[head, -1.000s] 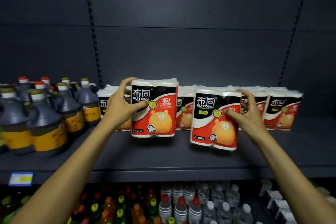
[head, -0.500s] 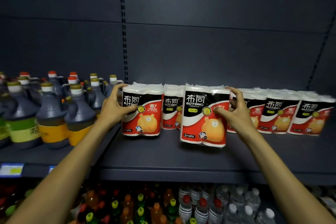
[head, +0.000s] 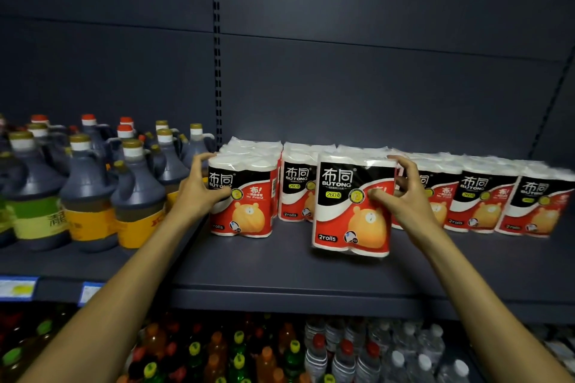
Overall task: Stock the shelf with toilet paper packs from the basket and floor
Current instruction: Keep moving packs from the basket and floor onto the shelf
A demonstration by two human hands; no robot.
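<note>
Two red, black and white toilet paper packs stand at the front of the dark shelf (head: 280, 277). My left hand (head: 199, 190) grips the left pack (head: 245, 208) by its left side, against the packs behind it. My right hand (head: 401, 196) grips the right pack (head: 348, 218) by its right side; this pack sits further forward, slightly tilted. A row of more packs (head: 479, 199) lines the back of the shelf, running to the right. The basket and floor are out of view.
Dark jugs with yellow and green labels (head: 87, 196) crowd the shelf just left of my left hand. Below the shelf stand coloured drink bottles (head: 236, 351) and water bottles (head: 404, 354). Price tags (head: 18, 288) sit on the shelf edge at left.
Both hands have carried their packs leftward and deeper onto the shelf. The left pack now sits down against the back row beside the jugs; the right pack has lowered onto the shelf.
</note>
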